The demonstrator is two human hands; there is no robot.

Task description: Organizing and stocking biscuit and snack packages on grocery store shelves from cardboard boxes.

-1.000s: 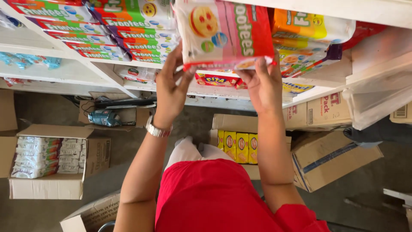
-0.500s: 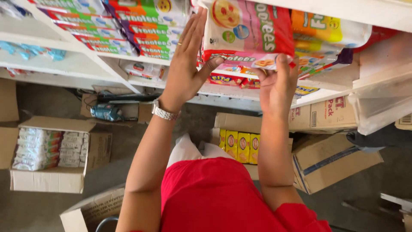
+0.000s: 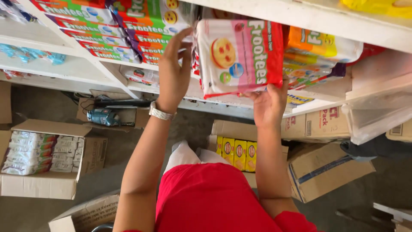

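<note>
From the head camera, looking down, the left hand [image 3: 171, 75] is raised with its fingers spread and flat against the left edge of a red, white and pink biscuit multipack [image 3: 238, 58], the thumb side towards the stacked packs beside it; a metal wristwatch [image 3: 162, 112] sits on that wrist. The right hand [image 3: 269, 103] cups the pack's lower right corner from beneath, fingers curled onto its underside, so both hands grasp the same pack. The pack itself stands on edge at the front of the white shelf [image 3: 77, 68], its face turned to the camera, wedged between a stack of orange, green and purple packs [image 3: 128, 30] on its left and orange and yellow packs [image 3: 317, 47] on its right. Below the shelf, on the floor, an open carton of white wrapped packets [image 3: 38, 157] lies to the left, a carton with 3 yellow boxes [image 3: 238, 152] showing lies just behind the person's red shirt [image 3: 214, 197], and a tilted brown carton [image 3: 330, 167] lies to the right.
</note>
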